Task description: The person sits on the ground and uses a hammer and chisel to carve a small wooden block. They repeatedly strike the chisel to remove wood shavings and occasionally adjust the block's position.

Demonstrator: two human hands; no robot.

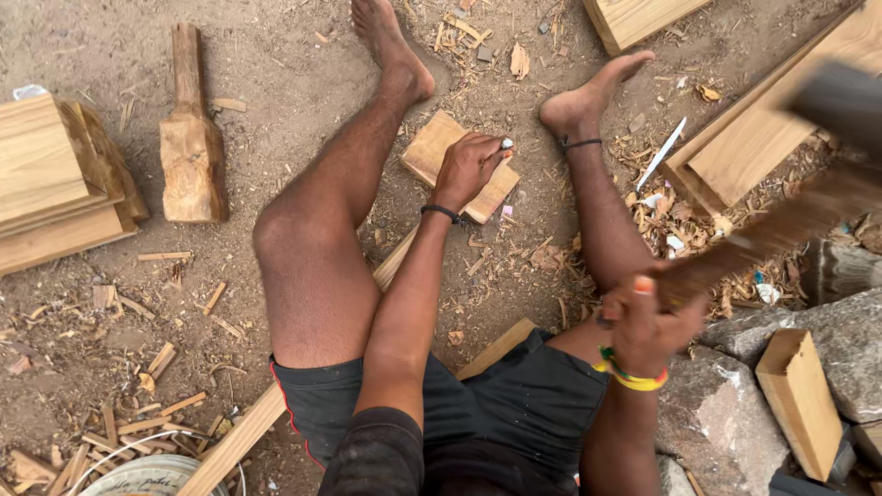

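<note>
while the left hand (469,167) presses flat on the small wood block (459,165) lying on the ground between the legs, we see the right hand (648,321) closed tight around the handle of a motion-blurred tool (781,220) raised to the right. for a sound stroke we judge the fingers on the block should sit clear of the struck edge, block pinned firm. room is open above the block; the right foot (588,96), a plank (763,129) and stones (827,349) crowd the right, a wooden mallet (191,138) and stacked boards (55,184) lie well apart on the left.
</note>
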